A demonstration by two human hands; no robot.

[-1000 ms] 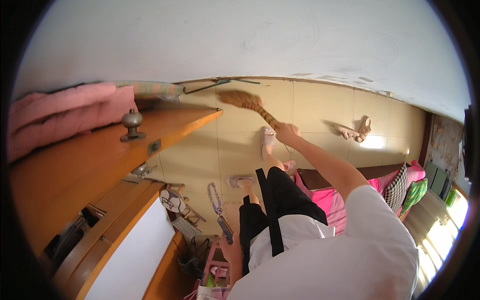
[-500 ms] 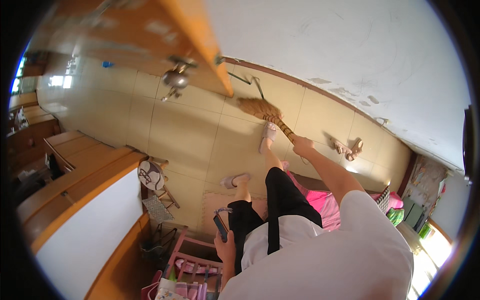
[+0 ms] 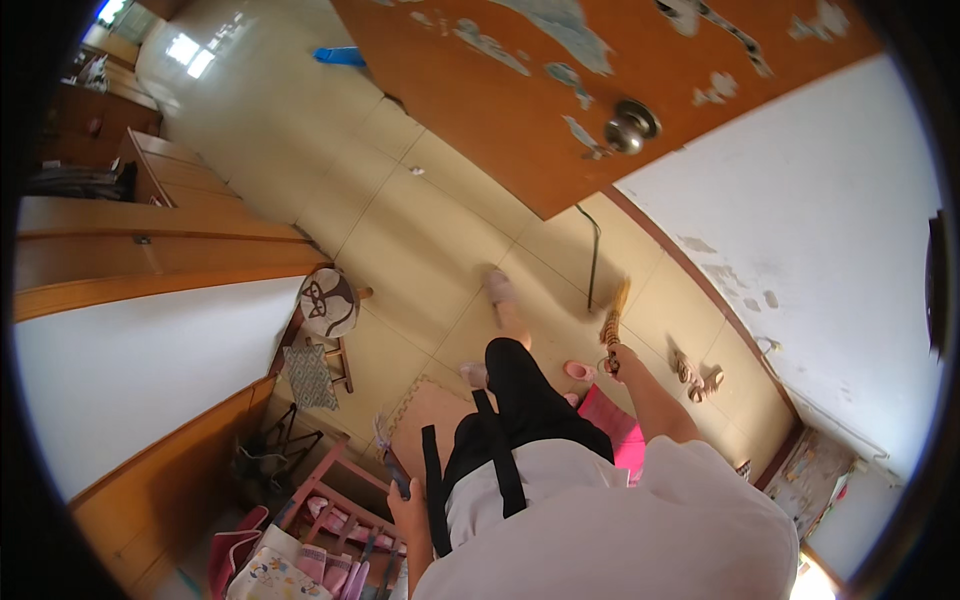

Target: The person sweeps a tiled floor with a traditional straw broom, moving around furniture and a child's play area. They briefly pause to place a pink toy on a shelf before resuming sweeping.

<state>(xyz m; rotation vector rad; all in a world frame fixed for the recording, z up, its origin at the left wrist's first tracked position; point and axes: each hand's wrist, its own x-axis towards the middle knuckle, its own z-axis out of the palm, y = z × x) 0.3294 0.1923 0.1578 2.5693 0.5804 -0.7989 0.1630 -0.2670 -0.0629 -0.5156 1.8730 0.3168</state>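
Note:
My right hand [image 3: 622, 362] is closed around the banded handle of a straw broom [image 3: 621, 296]. The broom's head points away from me and its bristles look foreshortened over the tiles. Low by my waist, my left hand [image 3: 406, 508] is wrapped round a dark phone [image 3: 397, 474], with a pale strap hanging at its far end. Only a thin side of the phone shows. Just beyond the broom, a dark thin metal rod [image 3: 595, 255] stretches from under the door edge toward the broom.
An orange-brown door [image 3: 540, 110] with a round knob [image 3: 632, 127] juts in ahead. Brown sandals [image 3: 695, 377] and a pink slipper [image 3: 579, 371] lie to the right. A round-topped stool [image 3: 329, 301] and a pink slatted rack [image 3: 350, 495] stand left. A blue object [image 3: 340, 56] lies far off.
My view has turned, and the door with its knob now fills more of the far side. The broom has swung rightward, away from my foot. My feet have shifted; both hands keep their hold.

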